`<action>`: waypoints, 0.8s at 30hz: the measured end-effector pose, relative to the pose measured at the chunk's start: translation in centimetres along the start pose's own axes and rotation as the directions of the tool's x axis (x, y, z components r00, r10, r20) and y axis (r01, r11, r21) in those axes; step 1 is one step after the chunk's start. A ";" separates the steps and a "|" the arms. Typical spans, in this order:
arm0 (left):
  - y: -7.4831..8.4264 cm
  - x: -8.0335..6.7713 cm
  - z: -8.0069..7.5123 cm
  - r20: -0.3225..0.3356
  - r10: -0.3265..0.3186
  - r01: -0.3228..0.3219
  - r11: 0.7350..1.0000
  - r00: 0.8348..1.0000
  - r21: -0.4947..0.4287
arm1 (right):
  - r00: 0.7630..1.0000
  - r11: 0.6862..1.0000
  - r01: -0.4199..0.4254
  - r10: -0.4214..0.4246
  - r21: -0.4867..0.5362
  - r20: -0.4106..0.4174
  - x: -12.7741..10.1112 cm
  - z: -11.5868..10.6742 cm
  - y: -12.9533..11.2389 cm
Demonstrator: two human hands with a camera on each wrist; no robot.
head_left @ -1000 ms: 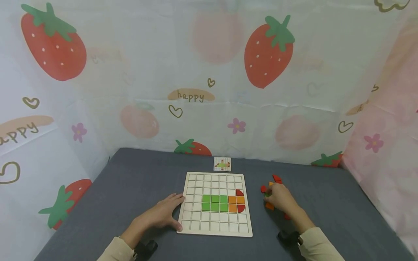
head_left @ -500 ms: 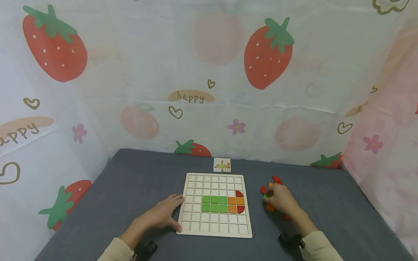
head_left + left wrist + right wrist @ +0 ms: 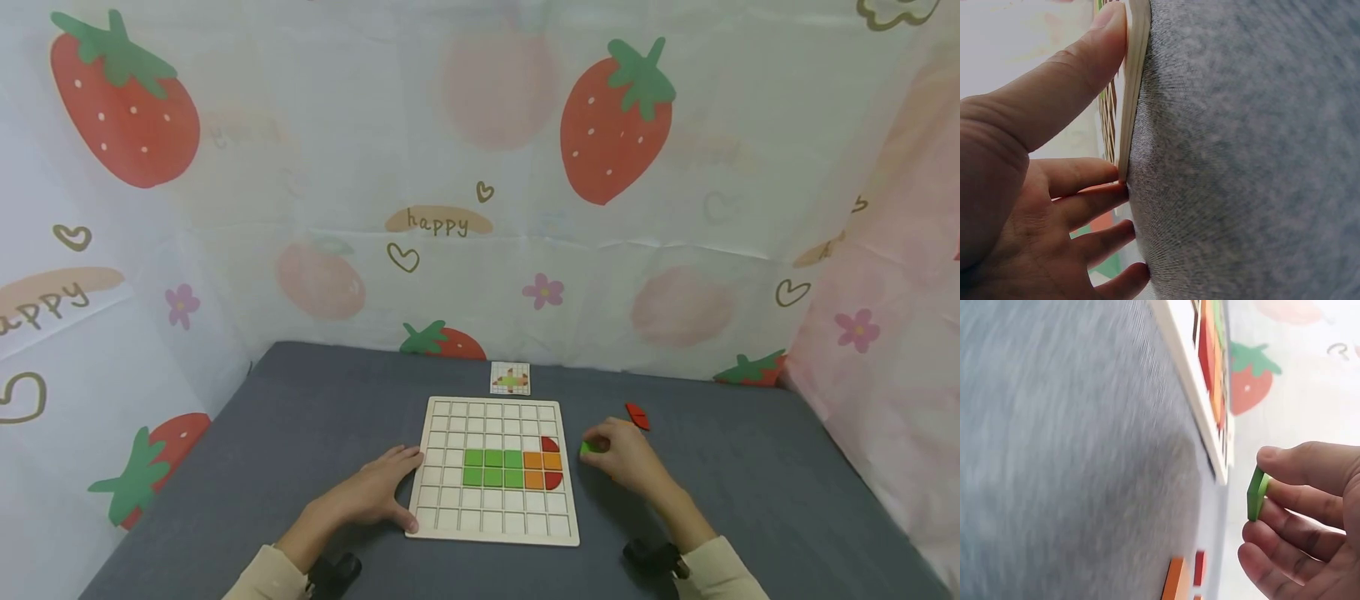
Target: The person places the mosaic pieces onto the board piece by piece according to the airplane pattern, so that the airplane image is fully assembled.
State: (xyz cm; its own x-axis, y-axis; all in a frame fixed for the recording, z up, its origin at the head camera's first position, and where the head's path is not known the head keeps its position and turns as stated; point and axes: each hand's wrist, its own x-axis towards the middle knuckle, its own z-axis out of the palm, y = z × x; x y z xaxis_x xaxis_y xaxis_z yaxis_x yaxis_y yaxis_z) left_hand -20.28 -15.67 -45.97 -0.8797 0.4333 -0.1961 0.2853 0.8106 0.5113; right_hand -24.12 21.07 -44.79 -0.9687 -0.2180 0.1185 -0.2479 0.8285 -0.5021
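Observation:
A wooden grid board [image 3: 493, 523] lies on the table, with green, orange and red tiles set in some of its squares. My left hand [image 3: 371, 487] rests at the board's left edge, fingers spread; in the left wrist view the thumb [image 3: 1079, 75] lies along the board's side and the fingertips touch the cloth. Between thumb and fingers, my right hand [image 3: 626, 454] pinches a green tile [image 3: 1257, 492], held above the table just right of the board. Red quarter-round tiles [image 3: 637, 415] lie behind that hand, which hides most of the loose pieces in the head view.
A small pattern card [image 3: 510, 378] lies behind the board. In the right wrist view an orange tile [image 3: 1174, 581] and a red tile [image 3: 1199, 567] lie on the grey cloth [image 3: 337, 400]. A printed curtain [image 3: 480, 275] stands along the table's back.
My right hand has lifted the green tile from among the loose pieces and moved left, closer to the board. The left hand has stayed at the board's edge.

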 end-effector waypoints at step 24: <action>0.0 0.2 0.0 0.007 -0.011 0.011 1.000 1.000 0.004 | 0.966 0.970 0.237 -0.241 0.051 0.095 1.2 2.7 -6.2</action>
State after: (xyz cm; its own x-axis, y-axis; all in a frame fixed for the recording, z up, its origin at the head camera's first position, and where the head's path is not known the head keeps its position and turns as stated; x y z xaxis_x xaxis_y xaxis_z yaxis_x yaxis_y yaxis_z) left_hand -20.45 -15.60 -45.98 -0.8801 0.4269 -0.2077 0.2769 0.8170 0.5057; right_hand -23.75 14.31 -43.86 -0.8749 -0.4592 0.1538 -0.4693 0.7259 -0.5029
